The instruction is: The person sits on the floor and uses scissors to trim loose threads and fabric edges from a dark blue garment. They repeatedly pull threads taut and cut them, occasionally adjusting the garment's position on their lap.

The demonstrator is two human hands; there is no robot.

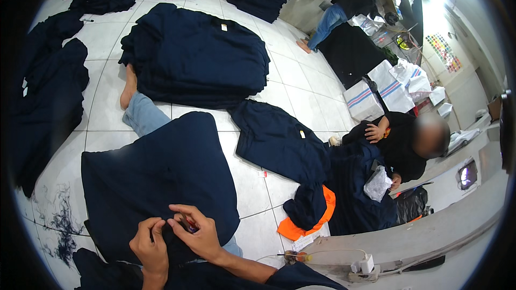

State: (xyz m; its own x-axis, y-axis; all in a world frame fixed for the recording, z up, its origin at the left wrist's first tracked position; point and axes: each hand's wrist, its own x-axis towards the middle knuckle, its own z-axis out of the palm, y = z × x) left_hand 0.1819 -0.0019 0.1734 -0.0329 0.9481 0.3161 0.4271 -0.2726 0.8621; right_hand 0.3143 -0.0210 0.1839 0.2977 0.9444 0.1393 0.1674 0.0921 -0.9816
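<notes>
A dark navy garment (161, 173) lies spread over my lap. Above its near part, my left hand (151, 239) is raised with thumb and forefinger bent close together; whether a thread or fabric edge is between them cannot be made out. Just to its right, my right hand (197, 229) curls around a small tool (188, 224) with a dark tip and a reddish part, perhaps thread snips, mostly hidden by the fingers. Its thumb and forefinger point towards my left hand. Beyond my lap stands a thick stack of folded navy garments (197, 56), the top one bearing a small label.
Cut thread scraps (64, 229) lie on the tiles at left, near more navy garments (56, 100). At right are a navy garment (282, 141), orange fabric (292, 231) and a seated person (403, 141). A power strip (365, 272) with a cable is at lower right; another person (350, 0) is farther back.
</notes>
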